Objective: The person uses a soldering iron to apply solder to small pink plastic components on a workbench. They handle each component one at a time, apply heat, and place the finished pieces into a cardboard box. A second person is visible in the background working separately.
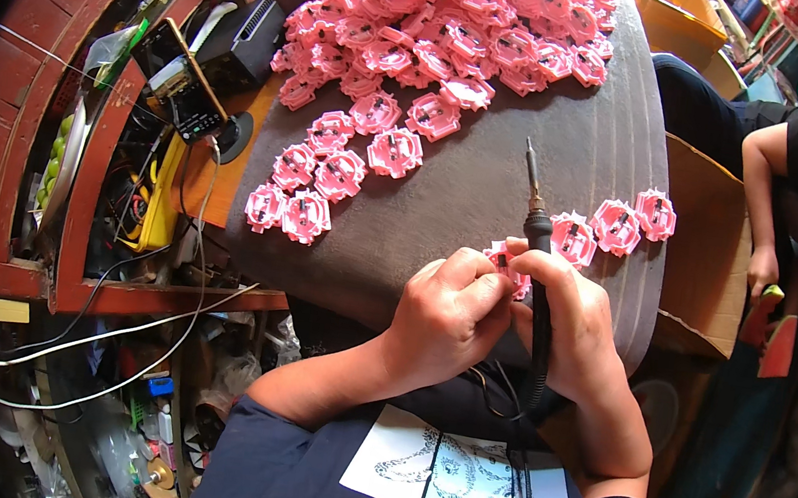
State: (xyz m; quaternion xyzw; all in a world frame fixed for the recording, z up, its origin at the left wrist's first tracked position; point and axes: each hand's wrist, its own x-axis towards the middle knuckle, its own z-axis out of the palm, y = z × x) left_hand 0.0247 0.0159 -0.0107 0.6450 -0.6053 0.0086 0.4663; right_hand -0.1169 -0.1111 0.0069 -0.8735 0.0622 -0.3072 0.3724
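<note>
At the dark table [487, 195], I see the left hand [446, 311] pinch a pink plastic part [520, 283]; the right hand [576, 318] grips a soldering iron [540, 229], pointed away, maybe to keep fingers safe.

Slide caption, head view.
Left hand holds a pink part, right hand a soldering iron; more pink parts heaped beyond.

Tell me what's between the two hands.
A pink part, at the fingertips between the left hand and the right hand, which also grips the soldering iron. Shows in the head view.
</note>
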